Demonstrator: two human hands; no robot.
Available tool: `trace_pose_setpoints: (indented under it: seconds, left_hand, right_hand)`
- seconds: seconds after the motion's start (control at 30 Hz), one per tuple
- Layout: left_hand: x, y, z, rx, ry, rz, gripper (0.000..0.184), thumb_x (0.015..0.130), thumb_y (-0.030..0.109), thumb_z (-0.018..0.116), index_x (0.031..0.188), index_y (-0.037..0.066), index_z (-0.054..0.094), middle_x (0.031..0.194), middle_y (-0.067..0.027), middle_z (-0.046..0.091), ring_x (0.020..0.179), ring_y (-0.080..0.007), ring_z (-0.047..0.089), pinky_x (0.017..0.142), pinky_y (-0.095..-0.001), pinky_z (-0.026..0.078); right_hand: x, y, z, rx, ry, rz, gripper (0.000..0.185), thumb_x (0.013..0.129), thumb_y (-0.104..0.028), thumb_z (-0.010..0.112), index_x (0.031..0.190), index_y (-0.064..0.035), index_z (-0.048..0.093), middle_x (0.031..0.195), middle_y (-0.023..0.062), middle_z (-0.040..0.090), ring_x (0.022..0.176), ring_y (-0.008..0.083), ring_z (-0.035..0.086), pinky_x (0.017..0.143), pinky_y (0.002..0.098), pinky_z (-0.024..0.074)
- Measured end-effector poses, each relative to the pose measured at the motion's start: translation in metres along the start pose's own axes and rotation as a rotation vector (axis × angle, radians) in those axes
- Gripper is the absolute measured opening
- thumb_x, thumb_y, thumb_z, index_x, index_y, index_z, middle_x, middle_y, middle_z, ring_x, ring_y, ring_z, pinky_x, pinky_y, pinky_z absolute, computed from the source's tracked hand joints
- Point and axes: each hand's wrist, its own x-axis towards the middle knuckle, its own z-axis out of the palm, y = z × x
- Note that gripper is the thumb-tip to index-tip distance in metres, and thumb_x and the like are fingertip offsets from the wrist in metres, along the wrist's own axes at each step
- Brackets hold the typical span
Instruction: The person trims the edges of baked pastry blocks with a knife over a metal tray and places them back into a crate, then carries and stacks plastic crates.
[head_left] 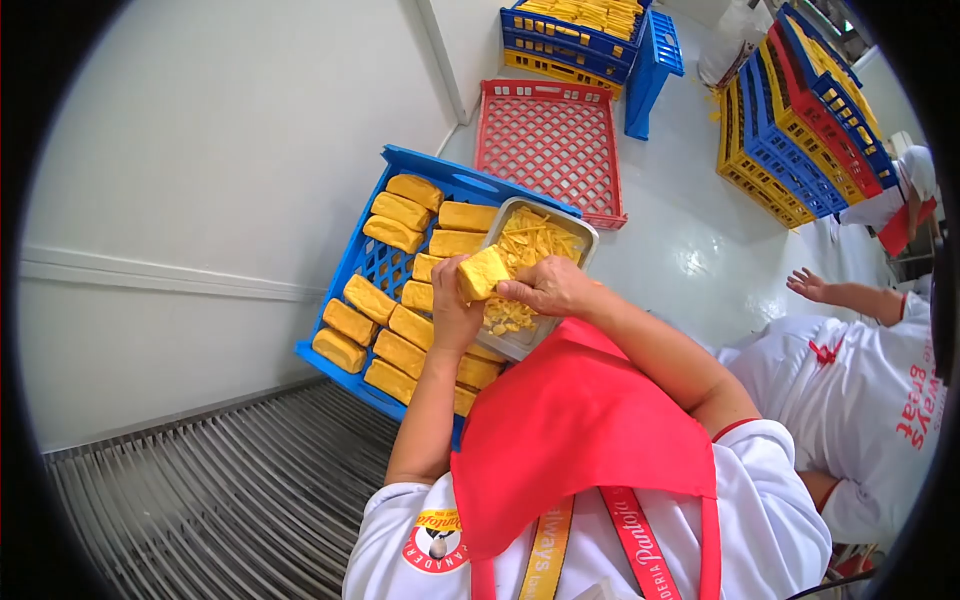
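Curling over a tray (528, 340) of strips (540, 240), right hand (552, 285) touches the block (483, 272) left hand (454, 304) grips; crate (384, 266) holds more.

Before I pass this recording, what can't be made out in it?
In the head view:
Right hand: its back hides most fingers and whatever they might grip.
Yellow block: its underside faces away; the left hand covers one side.
Tray: the trimmings cover much of its floor.
Nearer co-worker: cut off at right by the picture's dark edge.
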Motion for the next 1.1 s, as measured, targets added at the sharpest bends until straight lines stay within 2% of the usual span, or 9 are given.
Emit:
trace_pose_setpoints:
  seconds: [0.27, 0.4, 0.47, 0.5, 0.57, 0.63, 0.8, 0.9, 1.1]
  left_hand:
    - [0.017, -0.085, -0.042, -0.064, 0.350, -0.361, 0.101, 0.070, 0.012, 0.082, 0.147, -0.001, 0.018, 0.133, -0.0240, 0.039, 0.120, -0.0393, 0.045, 0.102, -0.0402, 0.040]
    - [0.034, -0.148, -0.063, 0.568, 0.412, -0.437, 0.100, 0.079, 0.040, 0.075, 0.148, -0.002, 0.016, 0.149, -0.0264, 0.027, 0.136, -0.0444, 0.026, 0.114, -0.0468, 0.020]
    - [0.047, -0.146, -0.065, 0.538, 0.243, -0.633, 0.085, 0.084, 0.047, 0.067, 0.143, -0.002, 0.031, 0.144, -0.0242, 0.038, 0.134, -0.0408, 0.033, 0.110, -0.0476, 0.029]
    - [0.043, -0.160, -0.063, 0.777, 0.067, -0.666, 0.082, 0.085, 0.050, 0.064, 0.142, 0.000, 0.035, 0.142, -0.0246, 0.041, 0.131, -0.0403, 0.038, 0.108, -0.0468, 0.032]
    - [0.035, -0.241, -0.054, 0.752, -0.317, -0.631, 0.070, 0.084, 0.050, 0.064, 0.135, 0.005, 0.048, 0.144, -0.0238, 0.038, 0.130, -0.0416, 0.038, 0.108, -0.0463, 0.033]
    - [0.074, -0.193, -0.040, 1.110, -0.431, -0.993, 0.055, 0.089, 0.045, 0.060, 0.127, 0.005, 0.055, 0.150, -0.0219, 0.027, 0.129, -0.0406, 0.039, 0.100, -0.0459, 0.043]
    - [0.089, -0.247, -0.014, 0.882, -0.208, -0.514, 0.054, 0.094, 0.044, 0.054, 0.129, 0.004, 0.050, 0.140, -0.0231, 0.035, 0.113, -0.0419, 0.047, 0.092, -0.0472, 0.046]
    - [0.119, -0.232, 0.002, 0.707, -0.215, -0.821, 0.064, 0.091, 0.049, 0.056, 0.123, -0.005, 0.044, 0.120, -0.0243, 0.042, 0.105, -0.0410, 0.051, 0.087, -0.0490, 0.048]
    - [0.132, -0.206, 0.020, 0.567, -0.243, -0.774, 0.059, 0.090, 0.043, 0.058, 0.125, -0.003, 0.046, 0.124, -0.0222, 0.044, 0.111, -0.0388, 0.050, 0.091, -0.0489, 0.047]
  right_hand:
    - [-0.006, 0.023, 0.006, -0.125, 0.015, 0.065, 0.053, 0.086, -0.059, 0.055, 0.086, -0.0083, 0.070, 0.076, 0.0181, 0.067, 0.073, 0.0375, 0.065, 0.066, 0.0465, 0.0508]
    - [-0.003, 0.032, 0.017, -0.076, -0.052, 0.169, 0.045, 0.087, -0.051, 0.058, 0.091, -0.0078, 0.070, 0.079, 0.0176, 0.068, 0.076, 0.0360, 0.066, 0.069, 0.0449, 0.0522]
    - [0.005, 0.049, 0.026, 0.060, -0.146, 0.174, 0.037, 0.090, -0.043, 0.057, 0.112, -0.0147, 0.067, 0.092, 0.0175, 0.068, 0.084, 0.0352, 0.066, 0.074, 0.0438, 0.0526]
    - [0.012, 0.072, 0.058, 0.144, 0.038, 0.023, 0.035, 0.090, -0.041, 0.056, 0.107, -0.0127, 0.068, 0.090, 0.0167, 0.069, 0.083, 0.0335, 0.066, 0.074, 0.0434, 0.0531]
    - [0.010, 0.055, 0.023, -0.055, -0.201, 0.128, 0.040, 0.089, -0.047, 0.055, 0.101, -0.0110, 0.067, 0.087, 0.0158, 0.068, 0.081, 0.0339, 0.066, 0.072, 0.0437, 0.0529]
    - [0.008, 0.055, 0.017, -0.052, -0.142, 0.207, 0.045, 0.088, -0.050, 0.054, 0.099, -0.0085, 0.065, 0.087, 0.0190, 0.067, 0.083, 0.0376, 0.065, 0.072, 0.0461, 0.0516]
    - [-0.013, 0.057, 0.015, 0.044, -0.109, 0.306, 0.048, 0.089, -0.050, 0.055, 0.097, -0.0036, 0.064, 0.086, 0.0218, 0.066, 0.084, 0.0405, 0.064, 0.072, 0.0486, 0.0499]
    - [-0.020, 0.064, 0.013, 0.100, -0.091, 0.318, 0.050, 0.089, -0.051, 0.055, 0.098, -0.0021, 0.063, 0.087, 0.0218, 0.066, 0.085, 0.0408, 0.063, 0.073, 0.0485, 0.0494]
    - [-0.031, 0.063, 0.010, 0.186, -0.056, 0.306, 0.060, 0.092, -0.057, 0.045, 0.102, -0.0002, 0.061, 0.086, 0.0235, 0.065, 0.086, 0.0432, 0.062, 0.075, 0.0494, 0.0488]
